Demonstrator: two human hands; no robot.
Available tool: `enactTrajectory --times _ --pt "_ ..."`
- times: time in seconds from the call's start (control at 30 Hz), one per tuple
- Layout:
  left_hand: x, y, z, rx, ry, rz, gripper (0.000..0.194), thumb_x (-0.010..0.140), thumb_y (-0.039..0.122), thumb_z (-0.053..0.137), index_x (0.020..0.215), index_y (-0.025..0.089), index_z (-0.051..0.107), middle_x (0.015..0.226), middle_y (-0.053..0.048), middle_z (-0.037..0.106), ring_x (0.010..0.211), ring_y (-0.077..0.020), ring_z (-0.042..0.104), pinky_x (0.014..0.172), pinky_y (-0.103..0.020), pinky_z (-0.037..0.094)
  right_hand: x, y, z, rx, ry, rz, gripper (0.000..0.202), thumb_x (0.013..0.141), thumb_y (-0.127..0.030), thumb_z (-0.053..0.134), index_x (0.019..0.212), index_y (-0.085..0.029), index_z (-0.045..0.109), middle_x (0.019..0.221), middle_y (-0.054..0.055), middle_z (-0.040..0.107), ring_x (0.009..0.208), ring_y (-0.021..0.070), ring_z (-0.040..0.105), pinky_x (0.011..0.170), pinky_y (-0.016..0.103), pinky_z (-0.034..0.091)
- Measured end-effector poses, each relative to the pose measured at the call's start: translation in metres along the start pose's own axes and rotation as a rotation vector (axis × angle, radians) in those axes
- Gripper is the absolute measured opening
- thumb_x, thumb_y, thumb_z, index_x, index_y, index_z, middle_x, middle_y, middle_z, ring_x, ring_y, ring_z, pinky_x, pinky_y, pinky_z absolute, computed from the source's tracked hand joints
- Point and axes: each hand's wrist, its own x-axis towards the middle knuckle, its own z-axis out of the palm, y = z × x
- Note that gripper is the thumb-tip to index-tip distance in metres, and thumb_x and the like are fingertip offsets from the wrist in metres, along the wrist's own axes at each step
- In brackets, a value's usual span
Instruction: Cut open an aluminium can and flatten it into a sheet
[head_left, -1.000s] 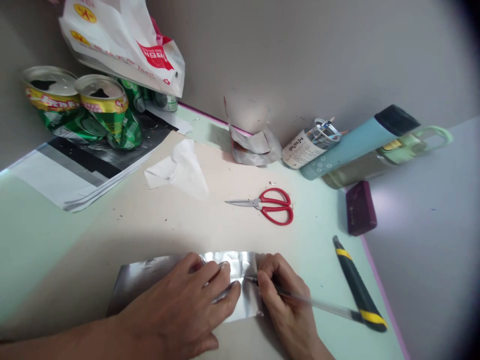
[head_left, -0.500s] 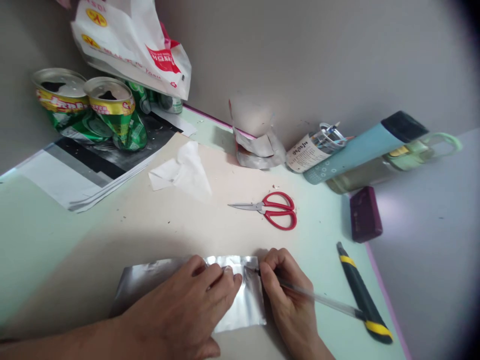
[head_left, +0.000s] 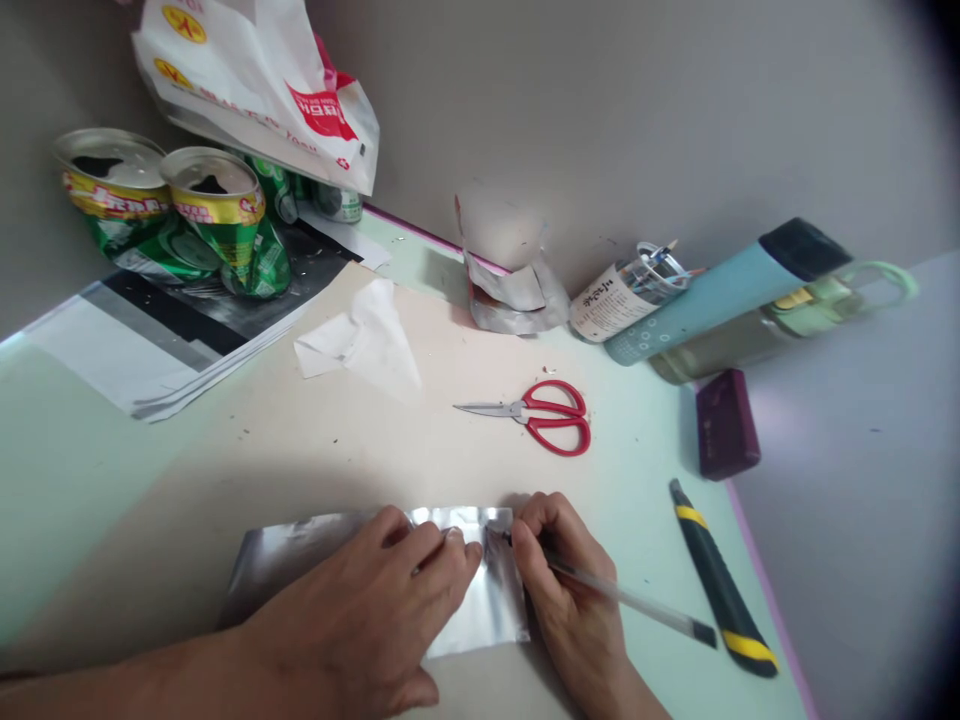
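I am pressing my left hand (head_left: 375, 610) flat on the metal sheet (head_left: 495, 600) to steady it, while my right hand (head_left: 566, 590) is gripping the pen (head_left: 630, 600), tip on the sheet beside my left fingertips.

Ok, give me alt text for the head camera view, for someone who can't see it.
A left hand presses a shiny metal sheet flat on a table while the right hand holds a pen with its tip on the sheet. Beyond lie red scissors, a utility knife, and green cans at far left.
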Motion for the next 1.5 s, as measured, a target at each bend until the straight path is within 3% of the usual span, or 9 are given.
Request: enactTrajectory --times 0.6,1.5 --pt "0.002 0.000 -0.012 -0.045 -0.118 -0.001 0.058 0.084 0.057 0.071 0.122 0.014 0.062 0.118 -0.008 0.070 0.088 -0.0217 0.057 0.070 -0.036 0.034 0.000 0.002 0.000 0.031 -0.039 -0.003 0.026 0.099 -0.025 0.051 0.074 -0.022 0.044 0.067 -0.005 0.044 0.058 0.0105 0.038 0.053 0.022 0.035" --pt "0.000 0.002 -0.006 0.045 0.003 0.003 0.054 0.089 0.057 0.066 0.123 0.015 0.062 0.119 -0.006 0.070 0.089 -0.0214 0.056 0.070 -0.039 0.034 -0.001 0.001 -0.005 0.064 -0.132 0.010 0.027 0.100 -0.026 0.050 0.074 -0.022 0.042 0.067 -0.004 0.043 0.059 0.0117 0.038 0.053 0.025 0.032"
